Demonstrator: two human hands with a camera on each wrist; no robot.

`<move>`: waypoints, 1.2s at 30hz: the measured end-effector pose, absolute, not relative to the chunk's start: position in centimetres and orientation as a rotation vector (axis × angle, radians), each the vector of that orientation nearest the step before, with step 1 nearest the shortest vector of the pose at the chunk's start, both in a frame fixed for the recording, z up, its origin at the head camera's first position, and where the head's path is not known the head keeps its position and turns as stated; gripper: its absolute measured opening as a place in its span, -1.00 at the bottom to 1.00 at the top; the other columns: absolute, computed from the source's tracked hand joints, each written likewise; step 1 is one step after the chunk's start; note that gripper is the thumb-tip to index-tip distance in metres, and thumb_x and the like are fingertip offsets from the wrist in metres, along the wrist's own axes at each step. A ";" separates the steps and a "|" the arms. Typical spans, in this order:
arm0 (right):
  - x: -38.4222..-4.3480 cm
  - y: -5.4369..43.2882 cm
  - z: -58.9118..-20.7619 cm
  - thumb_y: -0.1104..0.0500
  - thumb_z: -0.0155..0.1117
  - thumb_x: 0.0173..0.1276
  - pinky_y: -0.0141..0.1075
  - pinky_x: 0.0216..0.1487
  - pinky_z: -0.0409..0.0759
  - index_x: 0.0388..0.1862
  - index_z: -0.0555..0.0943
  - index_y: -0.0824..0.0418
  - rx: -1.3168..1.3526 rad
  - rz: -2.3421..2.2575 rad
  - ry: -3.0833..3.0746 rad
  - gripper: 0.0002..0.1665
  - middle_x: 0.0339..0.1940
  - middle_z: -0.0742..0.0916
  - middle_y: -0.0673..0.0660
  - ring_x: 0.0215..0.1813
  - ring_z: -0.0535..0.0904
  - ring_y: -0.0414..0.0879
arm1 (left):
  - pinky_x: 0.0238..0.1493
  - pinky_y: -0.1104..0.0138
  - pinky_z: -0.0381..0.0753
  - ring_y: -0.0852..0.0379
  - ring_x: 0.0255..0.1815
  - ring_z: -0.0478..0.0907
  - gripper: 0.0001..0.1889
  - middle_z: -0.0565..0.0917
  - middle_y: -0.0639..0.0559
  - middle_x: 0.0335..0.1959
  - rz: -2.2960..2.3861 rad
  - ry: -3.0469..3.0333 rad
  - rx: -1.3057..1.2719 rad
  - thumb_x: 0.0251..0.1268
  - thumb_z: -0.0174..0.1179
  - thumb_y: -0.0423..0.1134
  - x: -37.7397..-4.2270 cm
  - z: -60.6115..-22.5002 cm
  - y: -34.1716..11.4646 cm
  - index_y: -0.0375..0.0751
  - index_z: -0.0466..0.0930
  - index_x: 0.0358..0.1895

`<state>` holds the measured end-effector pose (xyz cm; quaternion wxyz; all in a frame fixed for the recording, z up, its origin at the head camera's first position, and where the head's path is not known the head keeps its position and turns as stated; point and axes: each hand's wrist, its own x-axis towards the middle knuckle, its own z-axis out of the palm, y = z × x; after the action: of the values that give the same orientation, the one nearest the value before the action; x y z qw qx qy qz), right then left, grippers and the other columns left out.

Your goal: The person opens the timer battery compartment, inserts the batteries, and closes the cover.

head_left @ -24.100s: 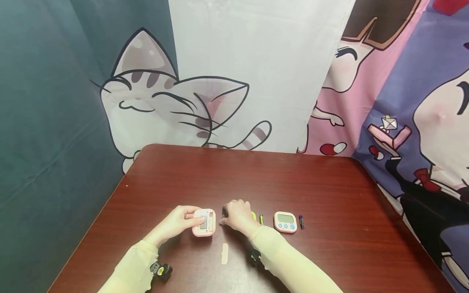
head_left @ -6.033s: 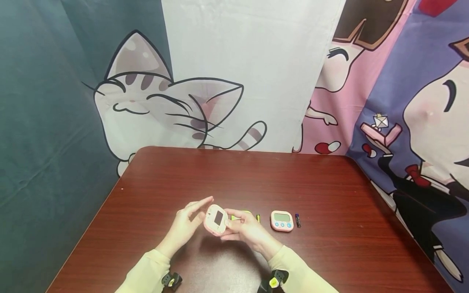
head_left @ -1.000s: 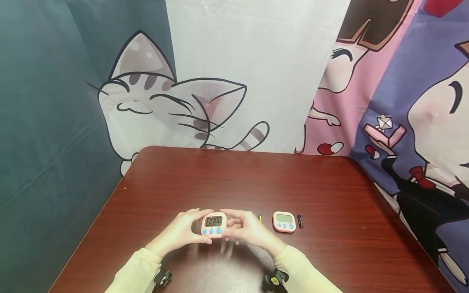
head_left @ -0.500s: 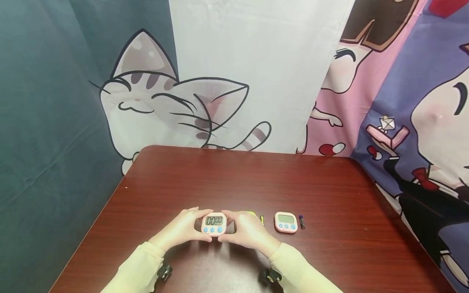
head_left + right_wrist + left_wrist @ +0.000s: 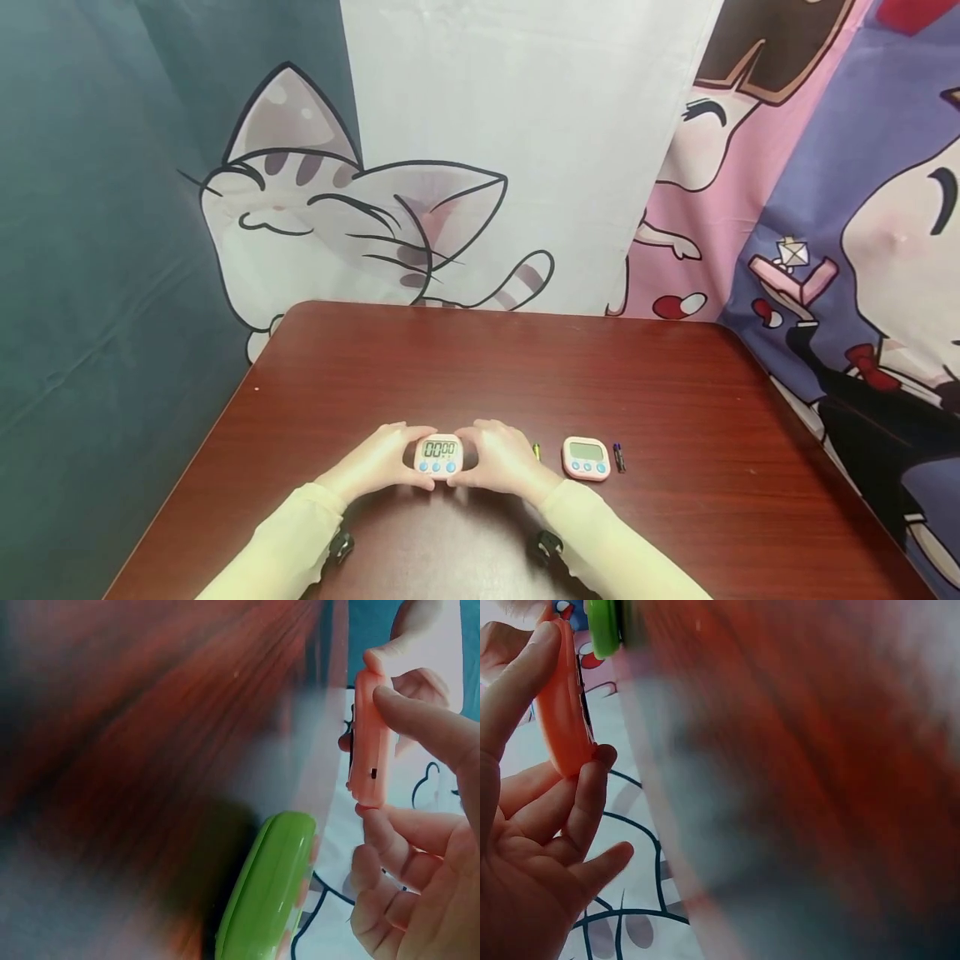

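Here, glossy reddish-brown table (image 5: pixel 465 367), cartoon-print cloth (image 5: pixel 570 125) behind — fingers (image 5: pixel 427 726) pinching pink timer (image 5: pixel 439 457).

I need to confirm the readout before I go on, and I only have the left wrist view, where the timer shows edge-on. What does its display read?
Observer: In the head view, the timer faces the camera and shows four zeros.
Operator: Good. Is there a second one about that I can't see?
Observer: Yes, another pale pink timer lies on the table, off to the right of the person's right hand.
Operator: Anything just past that one, on its far right?
Observer: A small dark cylinder with a blue end, beside it but not touching; it is too small for me to read any marking.
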<state>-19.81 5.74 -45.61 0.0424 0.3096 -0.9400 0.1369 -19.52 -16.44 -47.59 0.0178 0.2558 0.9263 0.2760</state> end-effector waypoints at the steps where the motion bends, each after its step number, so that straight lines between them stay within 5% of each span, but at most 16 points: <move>1: -19.9 5.6 -45.6 -0.29 0.50 -0.16 -0.22 -0.30 0.54 -0.06 0.66 -0.02 0.947 0.422 -2.884 -0.33 -0.28 0.65 -0.08 -0.19 0.60 -0.11 | -0.13 0.17 0.51 0.06 -0.15 0.54 -0.20 0.67 0.08 -0.12 0.851 2.882 0.796 -0.26 0.51 0.12 -19.6 -47.7 -16.5 -0.21 0.54 0.14; 10: -21.3 4.7 -46.3 -0.28 0.52 -0.20 -0.22 -0.23 0.48 -0.14 0.69 0.01 0.976 0.331 -2.896 -0.36 -0.22 0.68 -0.02 -0.24 0.51 -0.09 | -0.23 0.28 0.48 0.20 -0.33 0.46 -0.24 0.63 0.18 -0.27 0.756 2.913 0.789 -0.41 0.56 0.09 -20.6 -47.8 -16.3 -0.17 0.58 0.02; 20: -22.1 3.7 -46.0 -0.26 0.48 -0.18 -0.23 -0.29 0.44 -0.41 0.63 0.00 1.003 0.167 -2.951 -0.54 -0.46 0.61 -0.09 -0.37 0.49 -0.12 | -0.24 0.21 0.49 0.13 -0.33 0.48 -0.24 0.64 0.11 -0.31 0.666 2.928 0.773 -0.45 0.59 0.03 -21.4 -47.6 -16.1 -0.23 0.57 -0.02; 27: -22.3 3.6 -45.8 -0.23 0.48 -0.18 -0.25 -0.39 0.43 -0.56 0.56 -0.02 1.031 0.189 -2.959 -0.60 -0.59 0.55 -0.14 -0.45 0.48 -0.15 | -0.20 0.18 0.51 0.09 -0.27 0.49 -0.21 0.65 0.04 -0.27 0.659 2.920 0.740 -0.47 0.60 0.01 -21.5 -47.6 -15.9 -0.30 0.59 0.00; 36: -22.3 3.5 -46.1 -0.23 0.46 -0.14 -0.23 -0.35 0.45 -0.52 0.57 -0.01 1.027 0.213 -2.977 -0.61 -0.58 0.54 -0.15 -0.44 0.48 -0.18 | 0.00 0.06 0.50 -0.09 -0.07 0.56 -0.16 0.68 -0.14 -0.10 0.629 2.930 0.845 -0.41 0.58 0.01 -21.6 -48.0 -16.3 -0.41 0.56 0.06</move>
<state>-22.35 3.54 -46.15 -0.0075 0.3252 -0.9432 0.0675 -21.57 -16.30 -48.04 0.0139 0.2714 0.9409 0.2021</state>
